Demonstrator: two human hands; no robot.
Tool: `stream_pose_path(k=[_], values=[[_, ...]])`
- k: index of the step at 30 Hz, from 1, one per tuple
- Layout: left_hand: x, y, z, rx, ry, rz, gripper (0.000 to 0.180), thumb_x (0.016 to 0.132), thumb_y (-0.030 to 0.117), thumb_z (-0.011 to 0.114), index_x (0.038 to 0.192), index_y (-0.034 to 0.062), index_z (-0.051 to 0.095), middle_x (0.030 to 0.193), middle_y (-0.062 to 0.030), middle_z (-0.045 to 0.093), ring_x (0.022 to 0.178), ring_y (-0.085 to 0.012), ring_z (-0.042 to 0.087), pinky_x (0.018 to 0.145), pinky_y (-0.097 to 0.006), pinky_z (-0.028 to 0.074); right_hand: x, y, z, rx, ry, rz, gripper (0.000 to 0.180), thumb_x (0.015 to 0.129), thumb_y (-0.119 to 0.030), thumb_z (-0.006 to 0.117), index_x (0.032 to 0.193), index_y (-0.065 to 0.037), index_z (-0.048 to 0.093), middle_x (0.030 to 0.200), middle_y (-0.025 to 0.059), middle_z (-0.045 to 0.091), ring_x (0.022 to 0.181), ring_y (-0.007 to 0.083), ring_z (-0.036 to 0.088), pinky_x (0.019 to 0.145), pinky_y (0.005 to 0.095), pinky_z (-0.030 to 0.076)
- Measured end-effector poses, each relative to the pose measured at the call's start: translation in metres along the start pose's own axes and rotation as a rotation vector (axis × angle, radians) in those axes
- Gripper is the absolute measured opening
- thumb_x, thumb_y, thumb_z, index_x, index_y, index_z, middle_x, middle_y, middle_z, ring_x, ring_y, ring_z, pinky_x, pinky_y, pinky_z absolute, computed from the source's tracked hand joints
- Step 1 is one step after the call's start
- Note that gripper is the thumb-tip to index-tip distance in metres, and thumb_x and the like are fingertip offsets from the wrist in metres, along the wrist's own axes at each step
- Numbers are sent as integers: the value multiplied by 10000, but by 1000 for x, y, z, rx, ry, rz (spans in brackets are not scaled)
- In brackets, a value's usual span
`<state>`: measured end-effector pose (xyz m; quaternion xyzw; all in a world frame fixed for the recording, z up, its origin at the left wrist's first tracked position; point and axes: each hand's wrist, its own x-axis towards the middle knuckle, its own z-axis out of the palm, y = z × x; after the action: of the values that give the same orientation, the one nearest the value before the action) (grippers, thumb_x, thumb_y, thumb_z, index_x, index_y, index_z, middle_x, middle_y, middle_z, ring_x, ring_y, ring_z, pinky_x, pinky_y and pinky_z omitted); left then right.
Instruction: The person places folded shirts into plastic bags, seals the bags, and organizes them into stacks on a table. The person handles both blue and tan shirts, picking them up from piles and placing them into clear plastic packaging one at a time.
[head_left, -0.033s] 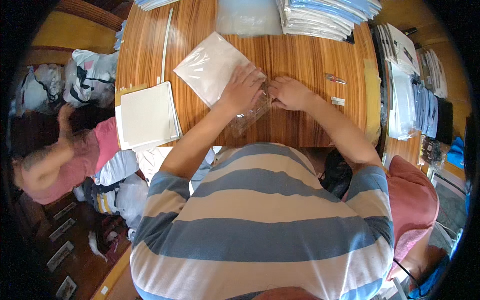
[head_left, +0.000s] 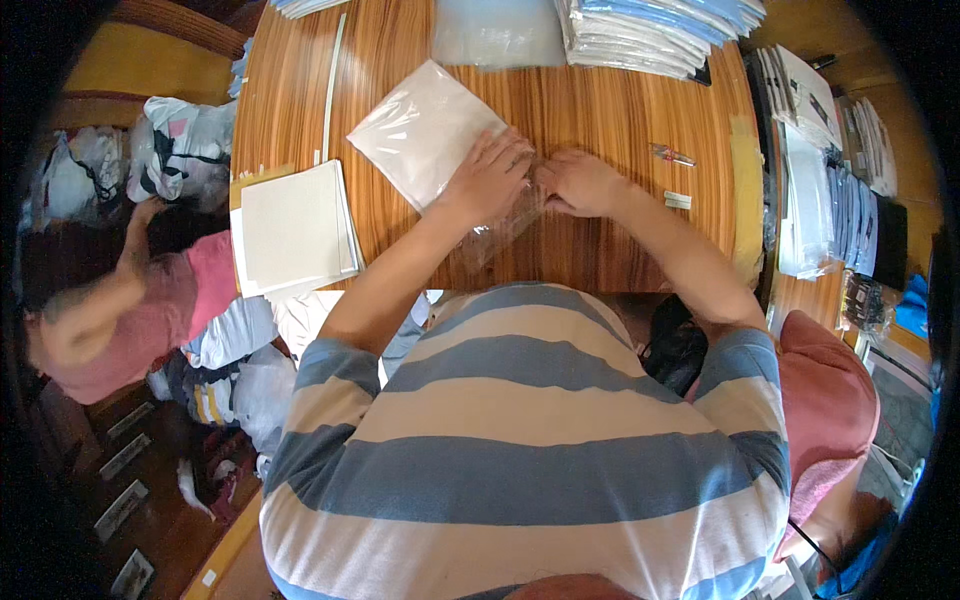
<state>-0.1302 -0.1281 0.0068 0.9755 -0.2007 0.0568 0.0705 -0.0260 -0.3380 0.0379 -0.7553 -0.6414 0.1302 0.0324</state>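
A clear plastic bag [head_left: 425, 135] with a flat, folded white item inside lies slantwise on the wooden table. My left hand [head_left: 492, 180] rests on its lower right part, fingers stretched out over the plastic. Close beside it, my right hand [head_left: 580, 183] is closed, its fingertips pinching the edge of the bag's loose end. The loose transparent flap [head_left: 492, 238] spreads below my left hand toward the table's near edge. What exactly lies between the right fingertips is hidden.
White card sheets [head_left: 298, 225] are stacked at the table's left. Clear bags [head_left: 498, 35] and a pile of bagged garments [head_left: 640, 45] stand at the far side. A pen-like item [head_left: 672, 154] lies right. A co-worker's arm [head_left: 130, 240] reaches toward wrapped bundles [head_left: 180, 155].
My left hand has slid slightly toward the right hand, its fingers closer together. My right hand has shifted a little. At the left, the co-worker's hand has moved up to a wrapped bundle.
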Motion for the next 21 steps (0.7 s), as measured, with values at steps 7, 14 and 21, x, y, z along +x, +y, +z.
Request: stream_pose_path(k=[7,14,21], values=[[-1,-1,18,-50,38,203,467,972,335,543,1364,83,568,1489,-70,494,1441,-284,362,1198,-505,228,-9,16,17,-42,186,-115,148,863,-177,627,915,-39,619,1017,120,628,1051,305,594,947,437,473],[0,-1,20,-41,-63,200,446,986,347,482,1404,217,568,1612,-30,349,1494,-271,283,1202,-507,214,-29,13,13,-184,249,-274,164,795,-150,598,904,-40,650,964,102,605,992,275,603,912,378,495],[3,-5,25,-79,-10,241,453,996,377,466,1431,278,550,1608,9,356,1483,-285,300,1193,-505,238,-43,-2,13,-293,306,-313,101,784,-162,599,797,-62,609,868,69,587,928,235,620,840,350,518]])
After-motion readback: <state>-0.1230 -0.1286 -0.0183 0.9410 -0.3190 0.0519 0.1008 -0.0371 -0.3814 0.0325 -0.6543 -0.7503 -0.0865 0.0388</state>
